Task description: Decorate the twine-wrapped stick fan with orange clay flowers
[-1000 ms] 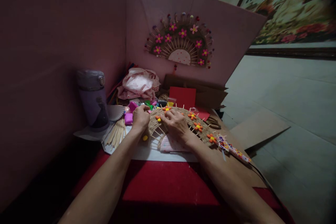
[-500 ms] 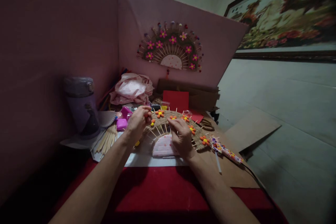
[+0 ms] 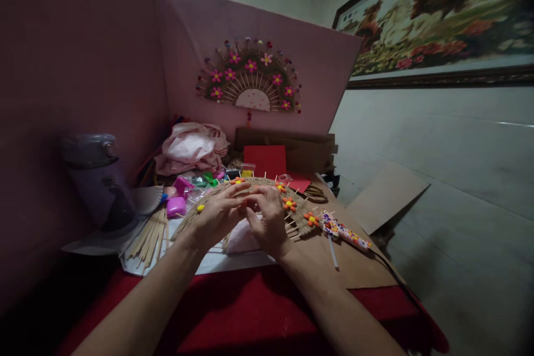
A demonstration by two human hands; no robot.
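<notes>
A half-round fan of wound twine and thin sticks (image 3: 302, 215) lies in front of me, with orange flowers with yellow centres (image 3: 289, 203) on its band. My left hand (image 3: 221, 211) and my right hand (image 3: 267, 217) meet over the middle of the fan, fingertips together. Between them a small orange piece (image 3: 243, 207) shows, mostly hidden by the fingers; it looks like modelling clay. A lone yellow dot (image 3: 201, 208) sits on the band beside my left hand. Below my hands, the fan's white cloth centre (image 3: 242, 236) is partly covered.
Wooden sticks (image 3: 148, 242), a magenta box (image 3: 176, 207) and a tumbler (image 3: 100, 183) stand at left. At right a flower-patterned glue gun (image 3: 346, 235) rests on cardboard (image 3: 367, 272), its cord trailing off. Behind are crumpled cloth (image 3: 192, 147), red card (image 3: 265, 159) and a finished-looking fan (image 3: 250, 75) on the pink panel.
My right hand has left the fan's band and moved left to meet my left hand, their fingertips now together. The view has shifted, so the scene sits farther left.
</notes>
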